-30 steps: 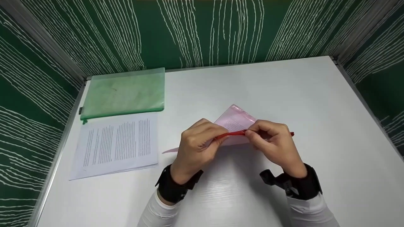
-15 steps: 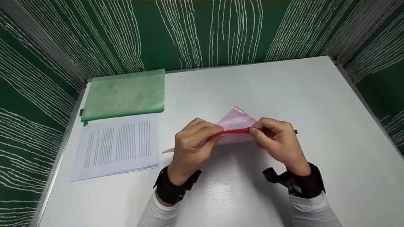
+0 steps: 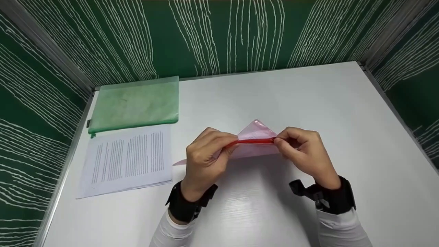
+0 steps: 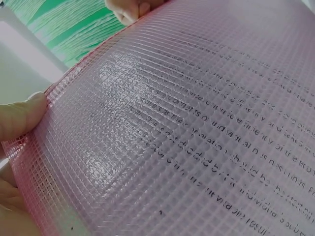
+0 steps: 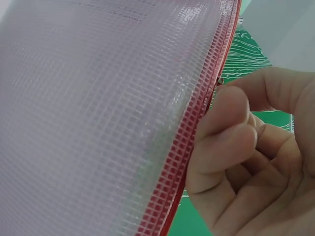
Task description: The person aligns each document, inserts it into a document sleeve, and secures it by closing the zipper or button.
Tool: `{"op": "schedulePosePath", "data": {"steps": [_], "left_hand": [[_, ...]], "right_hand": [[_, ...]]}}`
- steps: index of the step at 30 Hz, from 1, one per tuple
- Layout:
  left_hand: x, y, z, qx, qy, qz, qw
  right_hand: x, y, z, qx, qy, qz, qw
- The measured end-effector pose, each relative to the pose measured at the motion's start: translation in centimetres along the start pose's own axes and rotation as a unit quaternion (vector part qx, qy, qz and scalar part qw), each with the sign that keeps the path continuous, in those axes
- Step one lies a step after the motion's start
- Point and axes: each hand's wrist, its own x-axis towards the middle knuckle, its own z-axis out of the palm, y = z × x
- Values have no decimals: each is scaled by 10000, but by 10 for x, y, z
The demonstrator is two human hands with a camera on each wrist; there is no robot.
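Observation:
A pink translucent mesh zipper pouch (image 3: 256, 131) is held up over the table, its red zipper edge (image 3: 255, 141) towards the person. My left hand (image 3: 207, 157) grips the left part of that edge between thumb and fingers. Near its right end my right hand (image 3: 305, 151) pinches the zipper; in the right wrist view a small zipper slider (image 5: 220, 81) shows right at the fingertips. Printed paper (image 4: 221, 128) shows through the mesh in the left wrist view. The pouch's far lower part is hidden behind the hands.
A green zipper pouch (image 3: 137, 103) lies flat at the table's back left. Just in front of it is a stack of printed sheets (image 3: 128, 157). Green walls with white lines (image 3: 219, 37) stand behind and beside the white table (image 3: 377, 164).
My right hand has slid a little to the right along the red zipper edge, and my left hand has shifted slightly left. The zipper edge between them looks straighter and longer.

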Motion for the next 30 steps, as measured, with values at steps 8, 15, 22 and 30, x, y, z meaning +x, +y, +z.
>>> {"op": "schedulePosePath", "data": {"steps": [8,15,22,30], "left_hand": [[1,2,0,153,164,60,9997],[2,2,-2,277,222,106,9993],[2,2,-1,261,249,71,9993],[1,1,-4,355,419,175,9983]], "right_hand": [[2,3,-1,-174,46,9,9998],[2,9,-4,-354,304,284,9985],[1,9,-4,-357,305,196,9987],[2,10,-4,-335,263,445,9981]]}}
